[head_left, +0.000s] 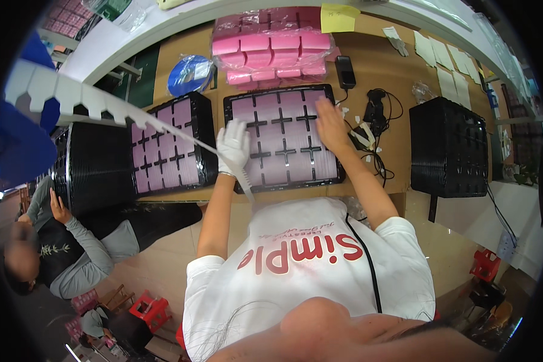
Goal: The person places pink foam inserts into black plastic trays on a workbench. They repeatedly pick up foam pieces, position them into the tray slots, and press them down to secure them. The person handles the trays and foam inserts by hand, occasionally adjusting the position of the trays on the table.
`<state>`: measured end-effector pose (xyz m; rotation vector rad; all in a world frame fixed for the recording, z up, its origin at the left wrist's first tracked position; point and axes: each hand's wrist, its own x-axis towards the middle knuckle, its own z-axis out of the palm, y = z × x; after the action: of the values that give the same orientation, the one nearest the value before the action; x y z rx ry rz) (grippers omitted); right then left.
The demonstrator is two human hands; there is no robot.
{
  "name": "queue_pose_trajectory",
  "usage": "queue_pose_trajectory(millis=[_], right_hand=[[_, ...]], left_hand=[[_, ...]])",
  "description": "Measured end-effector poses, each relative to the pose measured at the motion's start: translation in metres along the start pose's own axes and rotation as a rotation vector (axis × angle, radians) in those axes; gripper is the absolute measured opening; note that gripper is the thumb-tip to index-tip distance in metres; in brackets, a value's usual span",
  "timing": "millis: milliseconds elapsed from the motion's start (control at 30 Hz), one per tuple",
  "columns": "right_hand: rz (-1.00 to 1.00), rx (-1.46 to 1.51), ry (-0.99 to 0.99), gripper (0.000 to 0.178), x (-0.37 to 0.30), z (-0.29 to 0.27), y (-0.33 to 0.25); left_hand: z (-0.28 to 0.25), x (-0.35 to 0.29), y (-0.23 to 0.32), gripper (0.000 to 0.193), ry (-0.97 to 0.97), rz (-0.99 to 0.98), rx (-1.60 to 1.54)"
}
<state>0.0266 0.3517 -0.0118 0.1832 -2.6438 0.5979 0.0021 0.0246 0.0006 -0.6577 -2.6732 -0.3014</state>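
- White T-shirt (308, 253) with red lettering fills the bottom of the view, right under the camera, and both forearms reach up from it to the black tray (282, 140) on the desk (380, 66).
- That black tray is my landmark. It looks basically full: every pocket I can see has a pale pink-purple pad in it, with black cross dividers between them.
- Left hand (233, 145) wears a white glove and rests at the tray's left edge, fingers spread flat on the pads. Its grip is wide, not pinching anything as far as I can tell.
- Right hand (330, 123) is bare and lies flat on the pads toward the tray's upper right. Wide grip again, holding nothing, more like it's pressing or smoothing.
- Just left of the tray, a second black tray (169, 148) is also loaded with the same pads, so that one looks done too.
- Above the tray sits a bagged pile of pink blocks (271, 45), so I'd guess there's plenty left to go through.
- Well right of the tray stands a stack of black trays (447, 148), which looks like empties waiting.
- Far left of the tray is another dark stack (93, 166), with a second person (60, 241) in grey sleeves beside it.
- Cables and a small black device (345, 71) lie between the tray and the right-hand stack.
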Motion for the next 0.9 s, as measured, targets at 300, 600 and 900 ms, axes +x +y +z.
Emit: queue_pose_trajectory(millis=[300, 600, 900], right_hand=[[-0.125, -0.262, -0.238, 0.051, 0.021, 0.038, 0.037], [-0.262, -0.001, -0.45, 0.05, -0.095, -0.057, -0.016], [0.04, -0.223, -0.371, 0.053, -0.148, -0.068, -0.036]], left_hand=[[0.038, 0.053, -0.017, 0.054, -0.362, -0.003, 0.255], [-0.033, -0.08, 0.01, 0.046, -0.588, 0.257, -0.2], [-0.051, -0.131, 0.023, 0.041, -0.331, -0.129, -0.064]])
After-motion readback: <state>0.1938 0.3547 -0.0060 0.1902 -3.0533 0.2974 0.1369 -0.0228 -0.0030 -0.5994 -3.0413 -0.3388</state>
